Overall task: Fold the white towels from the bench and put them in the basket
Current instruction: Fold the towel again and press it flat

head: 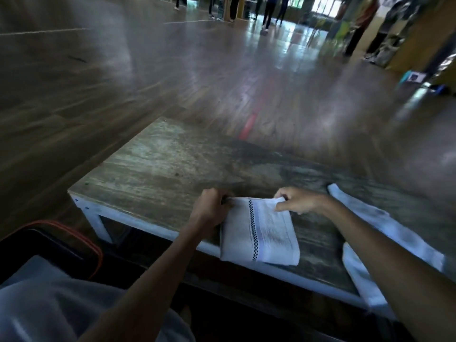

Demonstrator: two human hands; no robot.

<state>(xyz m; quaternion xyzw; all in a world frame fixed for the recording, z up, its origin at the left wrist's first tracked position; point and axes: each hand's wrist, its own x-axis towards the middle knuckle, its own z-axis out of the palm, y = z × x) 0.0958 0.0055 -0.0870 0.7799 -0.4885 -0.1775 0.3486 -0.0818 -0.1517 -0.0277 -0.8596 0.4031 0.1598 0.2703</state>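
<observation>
Pinching the folded towel at its far corners, left hand and right hand.

Folded towel at the near edge of the bench, another towel right of it, basket lower left.

floor: glossy wood | red stripe: painted on floor | people: standing far back

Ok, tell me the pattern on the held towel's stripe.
Black-and-white checked stripe on the towel; head view.
</observation>
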